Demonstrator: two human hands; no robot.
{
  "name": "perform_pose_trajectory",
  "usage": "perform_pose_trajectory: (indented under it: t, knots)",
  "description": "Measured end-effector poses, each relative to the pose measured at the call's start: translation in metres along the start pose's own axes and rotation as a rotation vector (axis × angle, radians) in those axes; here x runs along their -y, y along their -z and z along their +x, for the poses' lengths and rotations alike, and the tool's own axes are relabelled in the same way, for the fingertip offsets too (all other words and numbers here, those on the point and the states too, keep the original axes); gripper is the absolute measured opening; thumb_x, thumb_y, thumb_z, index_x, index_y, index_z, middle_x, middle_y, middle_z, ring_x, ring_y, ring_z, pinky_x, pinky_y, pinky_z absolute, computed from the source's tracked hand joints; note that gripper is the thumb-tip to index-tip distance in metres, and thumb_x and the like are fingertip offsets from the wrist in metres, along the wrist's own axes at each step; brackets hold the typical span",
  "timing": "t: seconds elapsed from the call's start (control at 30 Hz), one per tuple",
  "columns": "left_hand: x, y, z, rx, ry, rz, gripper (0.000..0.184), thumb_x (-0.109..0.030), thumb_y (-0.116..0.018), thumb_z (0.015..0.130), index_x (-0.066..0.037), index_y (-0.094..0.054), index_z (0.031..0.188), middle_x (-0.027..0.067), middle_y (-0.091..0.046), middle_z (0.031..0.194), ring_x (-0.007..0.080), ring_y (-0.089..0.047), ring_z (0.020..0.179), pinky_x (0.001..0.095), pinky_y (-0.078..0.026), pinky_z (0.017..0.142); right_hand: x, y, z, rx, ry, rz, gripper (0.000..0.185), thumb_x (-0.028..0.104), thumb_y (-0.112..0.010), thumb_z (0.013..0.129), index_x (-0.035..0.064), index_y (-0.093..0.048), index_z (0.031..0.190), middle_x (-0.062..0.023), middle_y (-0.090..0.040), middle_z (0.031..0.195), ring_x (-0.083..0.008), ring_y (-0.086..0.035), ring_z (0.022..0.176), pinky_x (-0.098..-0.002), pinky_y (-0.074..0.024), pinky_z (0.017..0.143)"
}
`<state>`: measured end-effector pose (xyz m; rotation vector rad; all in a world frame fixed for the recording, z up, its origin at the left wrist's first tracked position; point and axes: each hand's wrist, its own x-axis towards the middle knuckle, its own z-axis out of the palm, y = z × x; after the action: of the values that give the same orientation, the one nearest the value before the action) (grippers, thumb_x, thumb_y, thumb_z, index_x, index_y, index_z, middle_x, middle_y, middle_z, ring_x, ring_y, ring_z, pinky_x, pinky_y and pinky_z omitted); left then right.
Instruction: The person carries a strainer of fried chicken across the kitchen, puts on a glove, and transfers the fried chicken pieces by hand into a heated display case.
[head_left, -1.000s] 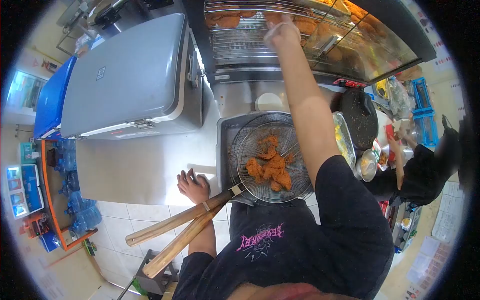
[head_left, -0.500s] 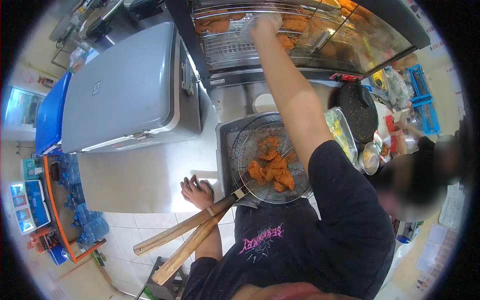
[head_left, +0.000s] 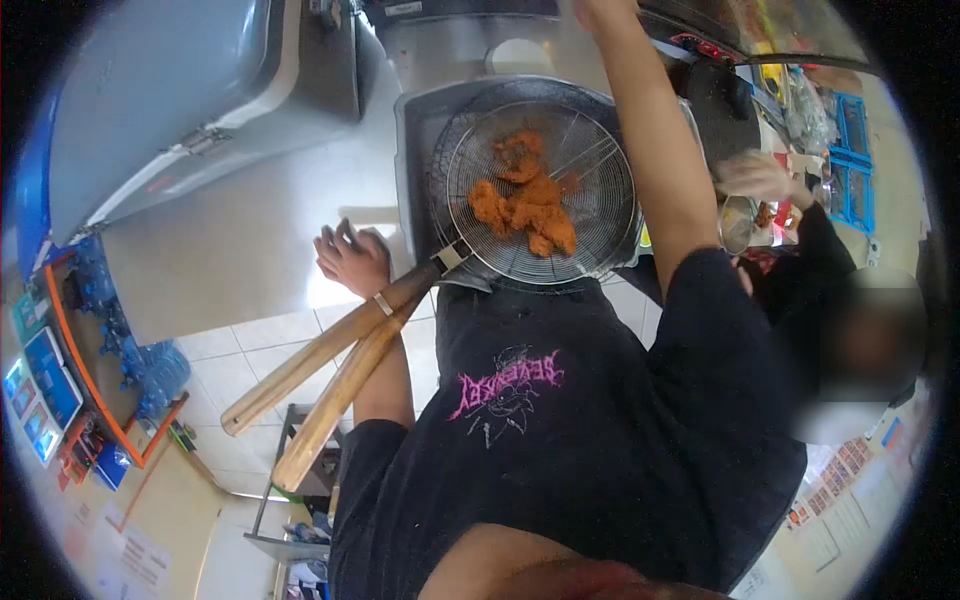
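Note:
Pieces of orange-brown fried chicken (head_left: 535, 215) lie in a round wire strainer (head_left: 600, 235), which rests over a dark rectangular tray (head_left: 412, 150). Two long wooden handles (head_left: 325, 350) cross and stick out to the lower left, over my left forearm. My left hand (head_left: 352, 260) rests on the edge of the steel counter (head_left: 210, 215) beside the tray, fingers apart and holding nothing. Stretched forward past the strainer, my right hand (head_left: 603, 12) is cut off by the top of the view. Its fingers are hidden, so what it touches cannot be seen.
A large grey cooler box (head_left: 170, 110) stands on the counter at left. On the right, a co-worker's blurred hand (head_left: 755, 177) is over a metal bowl (head_left: 737, 222). Blue crates (head_left: 850, 160) are farther right. The display cabinet's lower edge (head_left: 690, 42) shows at top.
The view has tilted down, so the cabinet racks and my right hand's fingers have left it. The co-worker's hand has come over the bowl. My left hand stays on the counter.

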<state>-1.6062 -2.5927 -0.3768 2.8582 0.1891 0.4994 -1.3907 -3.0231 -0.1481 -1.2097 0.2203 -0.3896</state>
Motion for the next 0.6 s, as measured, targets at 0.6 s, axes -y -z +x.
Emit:
perform_pose_trajectory:
  t: [0.6]
  knots:
    - [0.003, -0.006, -0.003, -0.050, -0.003, -0.017, 0.038, -0.031, -0.059, 0.090, -0.020, -0.067, 0.126, 0.0102, -0.059, 0.141, 0.0359, -0.046, 0.141, 0.0576, -0.031, 0.116, -0.023, 0.042, -0.315, 0.479, -0.519, -1.661, 0.085, 0.044, -0.075, 0.087, 0.0017, -0.042, 0.154, -0.0236, -0.065, 0.127, -0.0385, -0.063, 0.117, -0.0455, -0.0518, 0.101]
